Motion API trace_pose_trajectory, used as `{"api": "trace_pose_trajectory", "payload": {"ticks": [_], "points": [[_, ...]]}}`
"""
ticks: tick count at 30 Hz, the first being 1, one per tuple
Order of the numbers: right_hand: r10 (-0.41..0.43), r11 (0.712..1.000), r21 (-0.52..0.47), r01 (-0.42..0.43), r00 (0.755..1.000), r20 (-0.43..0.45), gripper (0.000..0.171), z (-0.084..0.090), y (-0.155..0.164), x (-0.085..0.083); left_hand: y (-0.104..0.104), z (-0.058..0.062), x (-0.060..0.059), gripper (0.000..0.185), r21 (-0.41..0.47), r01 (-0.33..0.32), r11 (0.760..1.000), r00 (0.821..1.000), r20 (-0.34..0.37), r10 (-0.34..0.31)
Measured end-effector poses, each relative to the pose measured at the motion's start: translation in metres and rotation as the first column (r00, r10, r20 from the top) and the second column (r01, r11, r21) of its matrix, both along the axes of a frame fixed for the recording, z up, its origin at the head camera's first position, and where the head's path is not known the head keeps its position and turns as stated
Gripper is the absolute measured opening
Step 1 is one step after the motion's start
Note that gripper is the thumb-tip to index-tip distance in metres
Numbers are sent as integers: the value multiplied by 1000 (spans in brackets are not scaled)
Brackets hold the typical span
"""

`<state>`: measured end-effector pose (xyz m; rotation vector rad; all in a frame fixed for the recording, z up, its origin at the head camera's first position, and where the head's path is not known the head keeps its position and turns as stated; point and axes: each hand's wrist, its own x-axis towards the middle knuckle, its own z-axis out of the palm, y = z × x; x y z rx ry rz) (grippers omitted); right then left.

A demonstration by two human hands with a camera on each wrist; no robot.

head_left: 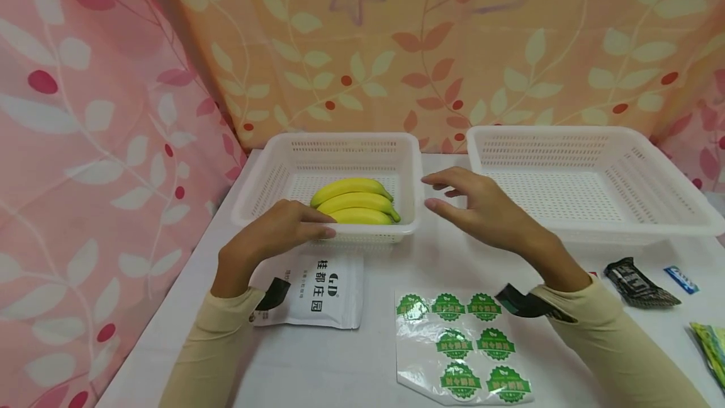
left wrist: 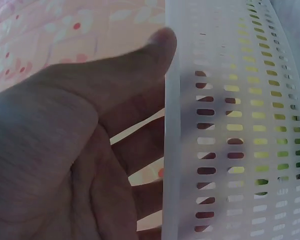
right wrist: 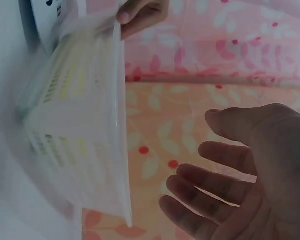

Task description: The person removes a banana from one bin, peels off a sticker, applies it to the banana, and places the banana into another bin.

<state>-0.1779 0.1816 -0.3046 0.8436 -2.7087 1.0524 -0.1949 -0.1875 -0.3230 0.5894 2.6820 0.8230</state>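
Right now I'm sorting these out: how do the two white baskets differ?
The left basket holds bananas; the right basket holds nothing. The left hand touches the left basket's front rim; the right basket is untouched. The left basket looks smaller than the right basket. Both are white, perforated and rectangular.

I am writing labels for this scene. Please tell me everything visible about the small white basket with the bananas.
The small white plastic basket is rectangular, with slotted walls, a perforated floor and a broad rolled rim. It stands upright on the white table, left of a larger empty white basket. Three yellow bananas lie inside. The left hand rests on its front rim; the right hand hovers beside it, apart.
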Motion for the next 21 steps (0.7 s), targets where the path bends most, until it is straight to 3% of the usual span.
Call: {"api": "trace_pose_trajectory", "payload": {"ticks": [4,10,18,21], "points": [[71,997,19,-74,989,126,47,-1,-38,-16,-3,-3,-3,46,-10,3,1000,1000,29,-3],[139,984,69,-166,947,288,52,-8,-84,-40,-5,-5,-6,46,-36,17,999,1000,9,-16],[123,950,201,-238,880,458,59,-17,-113,-73,-4,-6,-8,44,-45,2,999,1000,6,-2],[96,953,195,-233,840,534,59,-17,-117,-84,-5,-6,-8,43,-37,0,999,1000,2,1]]}}
